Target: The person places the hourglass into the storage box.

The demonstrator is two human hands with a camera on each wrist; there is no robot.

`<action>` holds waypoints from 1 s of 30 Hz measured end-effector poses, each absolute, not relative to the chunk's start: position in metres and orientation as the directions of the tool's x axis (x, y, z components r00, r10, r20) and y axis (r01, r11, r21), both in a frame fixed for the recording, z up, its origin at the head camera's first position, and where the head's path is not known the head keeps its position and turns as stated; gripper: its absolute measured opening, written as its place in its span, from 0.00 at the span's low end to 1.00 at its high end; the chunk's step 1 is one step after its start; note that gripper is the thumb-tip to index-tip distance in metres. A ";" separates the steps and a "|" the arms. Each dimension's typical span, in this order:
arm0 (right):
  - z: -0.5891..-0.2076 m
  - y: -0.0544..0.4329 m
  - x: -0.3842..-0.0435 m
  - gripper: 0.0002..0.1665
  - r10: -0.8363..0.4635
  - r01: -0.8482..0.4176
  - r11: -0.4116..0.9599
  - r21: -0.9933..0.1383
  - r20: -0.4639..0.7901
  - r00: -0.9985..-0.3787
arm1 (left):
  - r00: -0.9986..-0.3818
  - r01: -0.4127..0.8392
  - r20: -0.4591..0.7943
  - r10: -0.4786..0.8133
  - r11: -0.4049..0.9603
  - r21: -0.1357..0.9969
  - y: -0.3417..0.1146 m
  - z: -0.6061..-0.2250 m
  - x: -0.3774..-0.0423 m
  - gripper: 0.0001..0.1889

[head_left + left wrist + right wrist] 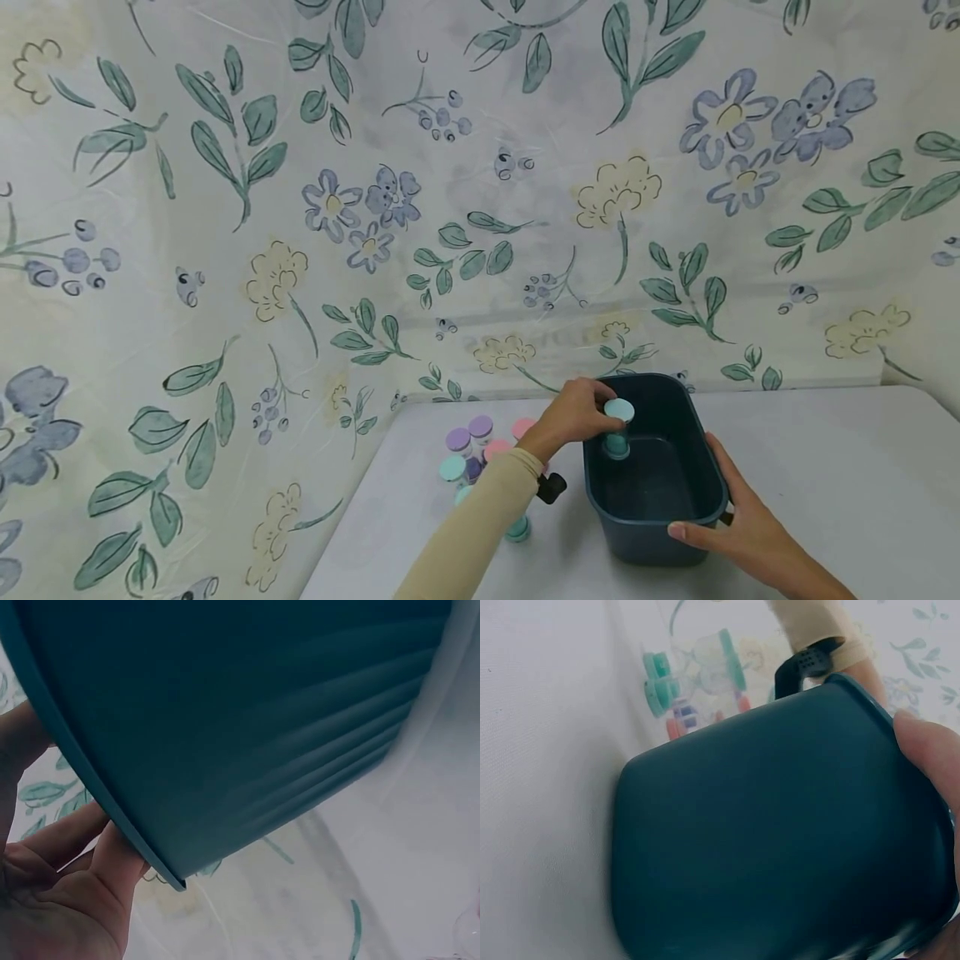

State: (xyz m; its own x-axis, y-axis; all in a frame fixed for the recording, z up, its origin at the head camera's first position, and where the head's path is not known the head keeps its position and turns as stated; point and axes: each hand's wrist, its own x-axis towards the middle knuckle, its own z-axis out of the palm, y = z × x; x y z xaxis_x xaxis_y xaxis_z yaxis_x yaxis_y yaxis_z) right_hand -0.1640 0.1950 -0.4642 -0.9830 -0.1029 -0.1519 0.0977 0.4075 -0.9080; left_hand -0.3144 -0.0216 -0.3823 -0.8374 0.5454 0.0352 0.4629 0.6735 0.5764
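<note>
My left hand pinches a sand timer with pale teal ends, upright at the left side of a dark blue plastic bin. Its lower end shows inside the bin's rim. In the left wrist view, the fingers are at the rim and the bin's wall hides the timer. My right hand grips the bin's near right rim, thumb over the front corner. The right wrist view shows the bin's outer wall and the thumb on its rim.
Several sand timers with purple, pink and teal ends, such as a purple one and a teal one, stand left of the bin, partly behind my left sleeve. A floral sheet hangs behind the white table.
</note>
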 end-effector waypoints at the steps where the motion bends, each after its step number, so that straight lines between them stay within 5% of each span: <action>1: -0.464 0.195 -0.164 0.75 -0.103 0.097 0.408 -0.908 -0.151 -0.983 | -0.835 0.470 0.032 0.550 0.681 0.561 -0.020 -0.382 -0.314 0.22; 30: -0.466 0.195 -0.165 0.74 -0.108 0.088 0.408 -0.909 -0.144 -0.984 | -0.791 0.600 -0.050 0.610 0.789 0.133 -0.005 -0.383 -0.308 0.16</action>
State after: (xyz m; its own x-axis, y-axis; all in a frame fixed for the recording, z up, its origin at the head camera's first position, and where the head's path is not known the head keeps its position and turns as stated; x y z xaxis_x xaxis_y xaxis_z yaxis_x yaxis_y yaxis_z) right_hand -0.1647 0.1953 -0.4656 -0.9836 -0.1081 -0.1443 0.0885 0.4081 -0.9086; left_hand -0.3082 -0.0052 -0.3834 -0.7906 0.6102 -0.0504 0.6002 0.7887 0.1329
